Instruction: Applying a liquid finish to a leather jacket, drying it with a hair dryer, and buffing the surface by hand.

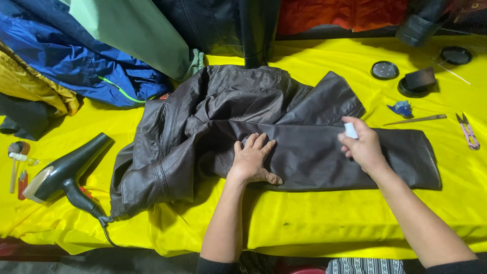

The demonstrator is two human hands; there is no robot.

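A dark brown leather jacket [264,132] lay spread on a table draped in yellow cloth [314,218], its body bunched toward the left and one sleeve [355,157] stretched flat, long axis running left to right, cuff pointing right. The left hand [252,161] pressed open and flat on the sleeve near the shoulder end, fingers splayed, holding nothing. The right hand [361,146], farther along toward the cuff, had its fingers closed around a small white object [350,130] (too small to identify) held just over the leather. A black hair dryer [63,173] lay well to the left, small snips [468,132] far right.
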